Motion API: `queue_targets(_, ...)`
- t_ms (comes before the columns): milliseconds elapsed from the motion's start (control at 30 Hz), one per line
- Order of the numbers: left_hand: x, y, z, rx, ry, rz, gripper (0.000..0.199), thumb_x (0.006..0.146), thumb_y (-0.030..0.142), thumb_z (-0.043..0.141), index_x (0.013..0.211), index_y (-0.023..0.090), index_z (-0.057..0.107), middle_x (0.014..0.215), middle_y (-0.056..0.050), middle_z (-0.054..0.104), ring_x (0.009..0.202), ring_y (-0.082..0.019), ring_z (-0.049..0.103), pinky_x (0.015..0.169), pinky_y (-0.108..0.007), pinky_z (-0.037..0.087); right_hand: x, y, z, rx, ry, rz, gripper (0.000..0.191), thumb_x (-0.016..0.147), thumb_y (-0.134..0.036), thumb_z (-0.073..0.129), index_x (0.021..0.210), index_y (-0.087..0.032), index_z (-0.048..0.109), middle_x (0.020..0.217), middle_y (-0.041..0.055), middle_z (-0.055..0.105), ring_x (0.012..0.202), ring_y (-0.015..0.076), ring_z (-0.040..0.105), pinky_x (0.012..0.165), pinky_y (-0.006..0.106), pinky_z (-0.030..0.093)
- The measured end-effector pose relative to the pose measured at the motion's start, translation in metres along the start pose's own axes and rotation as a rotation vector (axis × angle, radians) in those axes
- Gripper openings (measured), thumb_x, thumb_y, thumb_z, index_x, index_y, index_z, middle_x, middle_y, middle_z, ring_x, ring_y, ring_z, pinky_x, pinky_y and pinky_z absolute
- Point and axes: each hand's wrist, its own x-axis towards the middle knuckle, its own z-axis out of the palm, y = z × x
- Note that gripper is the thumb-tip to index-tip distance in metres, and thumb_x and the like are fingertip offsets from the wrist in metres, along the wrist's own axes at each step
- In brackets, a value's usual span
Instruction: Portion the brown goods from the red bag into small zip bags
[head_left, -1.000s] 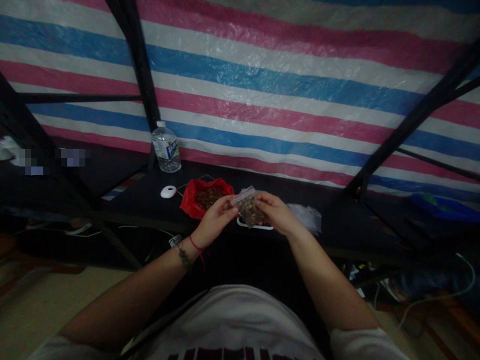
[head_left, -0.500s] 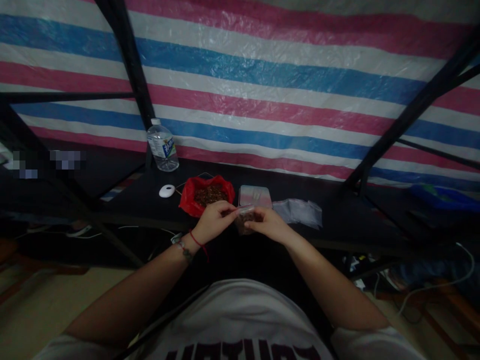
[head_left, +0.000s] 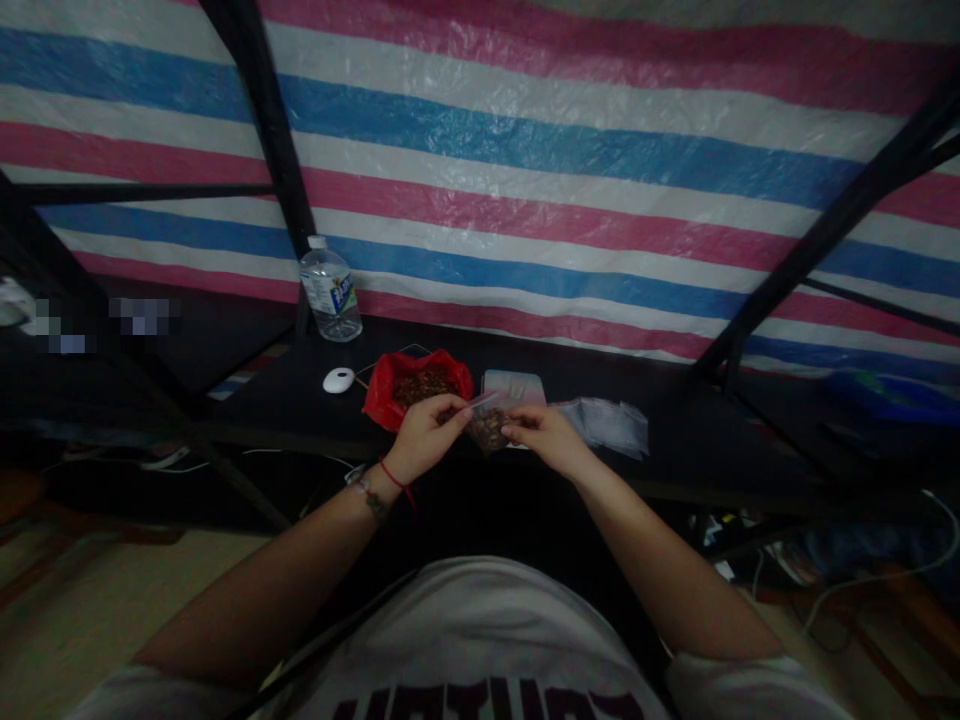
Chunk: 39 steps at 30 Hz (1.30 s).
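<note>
A person's left hand and right hand hold a filled pouch near a red bag on a desk.

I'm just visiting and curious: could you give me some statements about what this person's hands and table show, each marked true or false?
1. The left hand and right hand both hold one small clear bag. True.
2. The red bag is tied shut. False: it is open, with brown pieces showing inside.
3. A red cord circles the left wrist. True.
4. The plastic bottle lies on its side. False: it stands upright.
5. The white oval object sits to the right of the red bag. False: it is to the left.
</note>
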Motion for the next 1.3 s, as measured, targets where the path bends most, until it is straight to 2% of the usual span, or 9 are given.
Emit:
queue_targets(167,-0.001,-0.001,-0.001,-0.031,-0.12,-0.045,0.02,0.081,0.032,0.055,0.073,0.015,0.061,0.061,0.001,0.059,0.056,-0.011,0.054,0.055,-0.021,0.041,0.001,-0.001,0.0,0.0,0.129,-0.001,0.026,0.07,-0.042,0.07,0.077,-0.017,0.069,0.068,0.001,0.064,0.062,0.014,0.054,0.061,0.027,0.042)
queue_targets(333,-0.003,0.002,-0.002,0.024,-0.276,-0.005,0.018,0.079,0.029,0.057,0.071,0.014,0.061,0.061,0.001,0.058,0.056,-0.01,0.053,0.055,-0.02,0.04,-0.002,0.002,0.0,-0.069,0.014,0.009,0.032,0.075,-0.048,0.064,0.071,-0.016,0.066,0.062,-0.0005,0.057,0.058,0.0118,0.048,0.056,0.024,0.036)
queue_targets(400,-0.003,0.003,-0.002,-0.051,-0.344,-0.027,0.02,0.08,0.031,0.058,0.071,0.014,0.061,0.06,0.001,0.058,0.055,-0.01,0.053,0.054,-0.02,0.04,-0.002,0.004,0.0,-0.089,-0.001,0.009,0.033,0.076,-0.049,0.063,0.071,-0.016,0.065,0.062,-0.0009,0.056,0.057,0.0113,0.046,0.054,0.023,0.034)
queue_targets(533,-0.003,0.002,-0.002,-0.283,-0.421,-0.151,0.028,0.078,0.04,0.064,0.072,0.013,0.06,0.061,0.001,0.059,0.054,-0.01,0.056,0.053,-0.021,0.044,-0.002,0.005,-0.002,-0.017,0.13,0.01,0.035,0.077,-0.051,0.061,0.071,-0.017,0.061,0.063,-0.0021,0.052,0.057,0.0105,0.043,0.053,0.022,0.031)
queue_targets(700,-0.003,0.005,-0.003,-0.38,-0.551,-0.209,0.035,0.075,0.046,0.069,0.072,0.012,0.062,0.067,-0.002,0.064,0.056,-0.01,0.058,0.056,-0.021,0.047,-0.001,0.004,-0.001,0.042,0.164,0.033,0.036,0.075,-0.052,0.063,0.071,-0.017,0.06,0.063,-0.0023,0.053,0.058,0.0114,0.045,0.055,0.023,0.034)
queue_targets(900,-0.004,0.007,0.0,-0.464,-0.539,-0.257,0.037,0.072,0.046,0.072,0.071,0.011,0.062,0.066,-0.003,0.066,0.053,-0.01,0.059,0.052,-0.021,0.047,-0.001,-0.001,0.004,-0.08,0.262,-0.103,0.028,0.076,-0.045,0.064,0.081,-0.019,0.059,0.078,0.0005,0.059,0.071,0.0139,0.052,0.066,0.026,0.041)
queue_targets(967,-0.004,0.006,0.003,-0.485,-0.493,-0.277,0.038,0.07,0.047,0.074,0.068,0.011,0.061,0.063,-0.002,0.064,0.052,-0.01,0.058,0.052,-0.021,0.048,-0.006,-0.007,0.008,-0.158,0.213,-0.125,0.029,0.077,-0.046,0.064,0.072,-0.019,0.055,0.069,-0.0011,0.054,0.065,0.0128,0.049,0.061,0.024,0.039)
queue_targets(1100,-0.004,0.007,0.01,-0.468,-0.443,-0.273,0.037,0.069,0.047,0.074,0.065,0.013,0.059,0.06,0.0,0.062,0.054,-0.01,0.058,0.053,-0.022,0.048,-0.019,-0.021,0.021,-0.246,-0.074,-0.116,0.036,0.075,-0.048,0.067,0.065,-0.018,0.053,0.06,-0.0032,0.051,0.057,0.0102,0.044,0.053,0.022,0.032)
queue_targets(1300,-0.008,0.007,0.015,-0.405,-0.482,-0.258,0.031,0.072,0.041,0.072,0.066,0.012,0.062,0.057,0.001,0.061,0.054,-0.01,0.057,0.053,-0.02,0.044,-0.024,-0.022,0.03,-0.304,-0.096,-0.037,0.026,0.076,-0.038,0.069,0.064,-0.016,0.06,0.059,-0.0026,0.056,0.054,0.0093,0.045,0.051,0.022,0.03)
